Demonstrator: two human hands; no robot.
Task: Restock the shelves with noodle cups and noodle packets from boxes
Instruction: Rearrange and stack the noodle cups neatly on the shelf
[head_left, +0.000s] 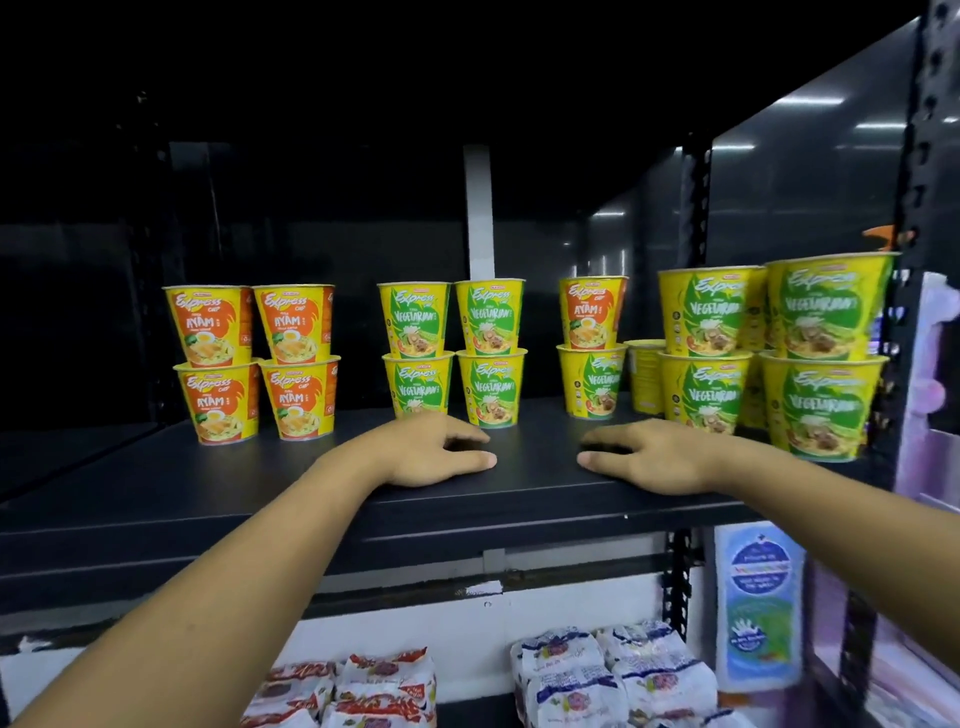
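Observation:
Yellow noodle cups stand in two-high stacks on the black shelf (260, 483). Orange-labelled Ayam cups (254, 364) are at the left. Green-labelled Vegetarian cups (452, 353) stand in the middle, and more Vegetarian cups (779, 353) crowd the right end. One Ayam cup (592, 312) tops a Vegetarian cup right of centre. My left hand (431, 452) and my right hand (654, 457) rest palm down on the shelf front, fingers pointing toward each other, holding nothing. Noodle packets lie on the lower shelf: red-and-white packets (358, 691) and blue-and-white packets (613, 675).
A perforated black upright (696, 197) and a side panel (810, 182) bound the shelf at the right. A white strip (479, 213) runs up the back wall. A blue-green poster (761, 597) hangs below right. Bare shelf surface lies between the cup stacks and at far left.

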